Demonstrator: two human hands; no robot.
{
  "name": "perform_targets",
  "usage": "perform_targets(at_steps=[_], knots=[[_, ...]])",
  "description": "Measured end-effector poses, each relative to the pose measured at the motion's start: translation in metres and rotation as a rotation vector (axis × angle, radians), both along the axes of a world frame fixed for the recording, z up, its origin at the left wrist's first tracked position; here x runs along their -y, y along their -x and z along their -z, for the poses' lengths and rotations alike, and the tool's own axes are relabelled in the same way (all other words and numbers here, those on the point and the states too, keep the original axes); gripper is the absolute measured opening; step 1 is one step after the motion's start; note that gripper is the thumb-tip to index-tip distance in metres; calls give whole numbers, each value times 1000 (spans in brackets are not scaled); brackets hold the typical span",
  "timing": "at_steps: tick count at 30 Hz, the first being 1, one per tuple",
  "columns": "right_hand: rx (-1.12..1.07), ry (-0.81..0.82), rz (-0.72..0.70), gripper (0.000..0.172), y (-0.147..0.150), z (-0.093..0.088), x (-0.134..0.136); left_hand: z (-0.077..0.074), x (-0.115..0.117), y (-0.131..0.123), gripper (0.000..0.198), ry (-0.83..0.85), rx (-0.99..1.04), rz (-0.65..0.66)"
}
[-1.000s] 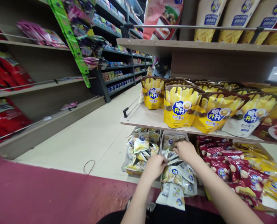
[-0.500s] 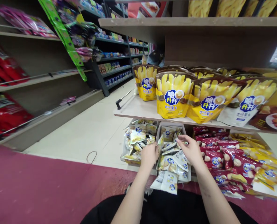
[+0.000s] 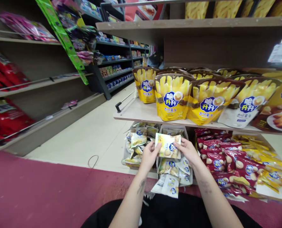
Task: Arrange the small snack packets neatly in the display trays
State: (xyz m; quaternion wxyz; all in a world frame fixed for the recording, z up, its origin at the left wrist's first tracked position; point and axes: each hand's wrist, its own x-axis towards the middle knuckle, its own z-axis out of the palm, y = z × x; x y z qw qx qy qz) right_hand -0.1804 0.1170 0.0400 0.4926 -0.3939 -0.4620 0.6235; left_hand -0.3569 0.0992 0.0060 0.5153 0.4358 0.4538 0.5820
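Note:
A small yellow-and-white snack packet [image 3: 168,146] is stretched between my two hands, its printed front facing me. My left hand [image 3: 149,154] pinches its left edge with the thumb on top. On the right edge, my right hand [image 3: 187,151] grips it the same way. Beneath it lies a white box [image 3: 191,179] filled with similar packets, partly covered by the held one. A white packet [image 3: 166,186] hangs over that box's front. To the left, another box [image 3: 126,155] holds more packets of this kind.
Red snack packets [image 3: 216,160] and yellow packets [image 3: 261,155] fill boxes on the right. Above the boxes, a shelf [image 3: 141,114] carries large yellow pouches [image 3: 172,98]. Shelving with red bags [image 3: 6,118] runs along the left, beside pale floor [image 3: 72,139] and red carpet [image 3: 48,186].
Half a second ago both hands were down among the packets in the middle box. Now they hold one packet raised above it, flat between them. The view has shifted slightly.

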Motion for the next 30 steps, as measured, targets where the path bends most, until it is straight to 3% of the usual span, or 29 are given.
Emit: perform_targets(at_steps=[2,5,7,10,12,14,17,19,22,25,28,30], knots=[[12,30,51,52,-3,-1,-2,4,0,-4,42,-19,42,-39],[55,69,107,47,-5,2,-5,11,0,-12,41,-87,88,-227],[90,45,120,44,-6,5,-6,17,-2,-16,42,-104,74,-252],[201,-131,330,41,-10,6,-5,26,-6,-15,38,-74,-62,-188],[377,-330,480,34,-13,3,-3,30,-8,-12,35,-66,-162,-233],[560,-518,500,27,-16,-1,-1,31,-9,-8,37,-96,-274,-280],[674,-638,405,24,-14,-3,1,30,-9,-4,51,-213,-477,-217],[661,-655,349,23,-9,-2,1,29,-10,-4,53,-279,-564,-154],[613,-662,316,21,-4,4,-2,30,-13,-3,34,-292,-678,-138],[654,-572,391,29,-4,12,-7,34,-17,0,20,-276,-717,-192],[939,-434,436,42,-8,19,-11,39,-22,3,21,-238,-684,-323],[1241,-318,302,52,-8,22,-12,40,-25,4,22,-211,-673,-364]])
